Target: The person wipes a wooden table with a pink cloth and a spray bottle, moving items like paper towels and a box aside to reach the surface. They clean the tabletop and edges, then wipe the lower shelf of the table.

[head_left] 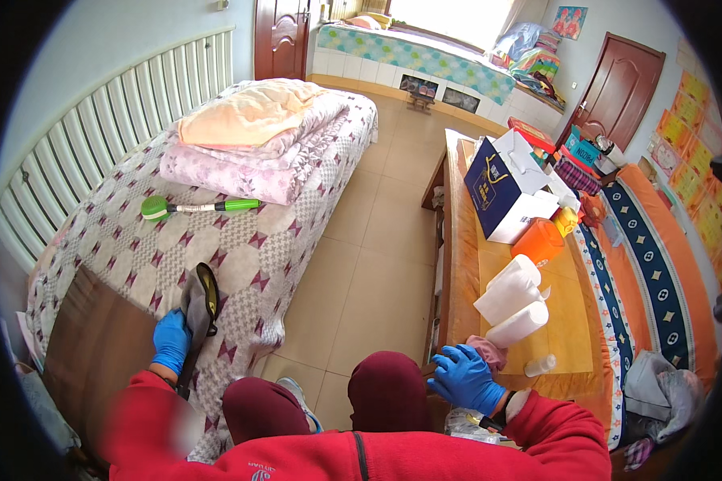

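Observation:
My left hand (172, 341), in a blue glove, is closed on a grey-and-black item (200, 300) with a dark curved rim, like a shoe or a pouch; its exact kind is not clear. It is at the edge of a dark brown board (96, 337) on the patterned bed. My right hand (467, 378), also gloved in blue, lies with its fingers stretched out on the near edge of the wooden table (565, 337). Beside its fingertips is a crumpled pink cloth (488, 353). Two white paper rolls (518, 324) lie just beyond.
On the bed (241, 232) are a green-handled tool (200, 207) and folded quilts (249, 132). The table carries a small clear bottle (540, 365), an orange container (537, 242) and a blue-and-white box (505, 188). A tiled floor strip (353, 264) runs between bed and table.

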`<state>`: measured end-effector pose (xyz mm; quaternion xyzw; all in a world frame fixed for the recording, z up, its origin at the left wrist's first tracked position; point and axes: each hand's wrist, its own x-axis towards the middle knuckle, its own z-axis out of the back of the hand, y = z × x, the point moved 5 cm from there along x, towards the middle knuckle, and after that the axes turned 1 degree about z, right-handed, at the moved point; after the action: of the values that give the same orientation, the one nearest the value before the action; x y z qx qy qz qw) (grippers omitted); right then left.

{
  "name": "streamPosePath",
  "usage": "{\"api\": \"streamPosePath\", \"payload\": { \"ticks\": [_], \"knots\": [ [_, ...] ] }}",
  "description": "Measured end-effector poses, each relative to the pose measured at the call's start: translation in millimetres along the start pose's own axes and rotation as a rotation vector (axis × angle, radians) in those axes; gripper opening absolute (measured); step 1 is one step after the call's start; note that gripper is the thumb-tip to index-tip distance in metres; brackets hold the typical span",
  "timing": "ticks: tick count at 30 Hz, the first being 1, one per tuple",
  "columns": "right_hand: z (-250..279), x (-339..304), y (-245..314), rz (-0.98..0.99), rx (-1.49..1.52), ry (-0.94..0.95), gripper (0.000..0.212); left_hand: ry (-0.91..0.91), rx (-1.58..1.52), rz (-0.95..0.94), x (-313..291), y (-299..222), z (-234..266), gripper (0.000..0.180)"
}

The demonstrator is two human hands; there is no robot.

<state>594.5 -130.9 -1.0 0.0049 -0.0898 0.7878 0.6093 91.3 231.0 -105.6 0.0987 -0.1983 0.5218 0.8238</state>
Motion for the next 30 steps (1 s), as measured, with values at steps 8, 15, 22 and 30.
{"api": "streamPosePath", "payload": {
  "ticks": [8, 15, 22, 30],
  "knots": [
    [-7, -4, -5, -0.014, 0.015, -0.006, 0.029, 0.125, -0.031, 0.016, 5, 9, 2, 0.007],
    [1, 4, -9, -0.042, 0.054, -0.071, 0.027, 0.111, -0.056, -0.039, 5, 13, 6, 0.003],
    [0, 2, -9, -0.037, 0.088, -0.072, 0.023, 0.055, 0.071, -0.192, 7, -11, 25, 0.014],
    [-5, -6, -9, 0.038, 0.089, -0.135, 0.018, 0.314, -0.12, 0.058, 3, 55, -14, 0.013]
  ]
}}
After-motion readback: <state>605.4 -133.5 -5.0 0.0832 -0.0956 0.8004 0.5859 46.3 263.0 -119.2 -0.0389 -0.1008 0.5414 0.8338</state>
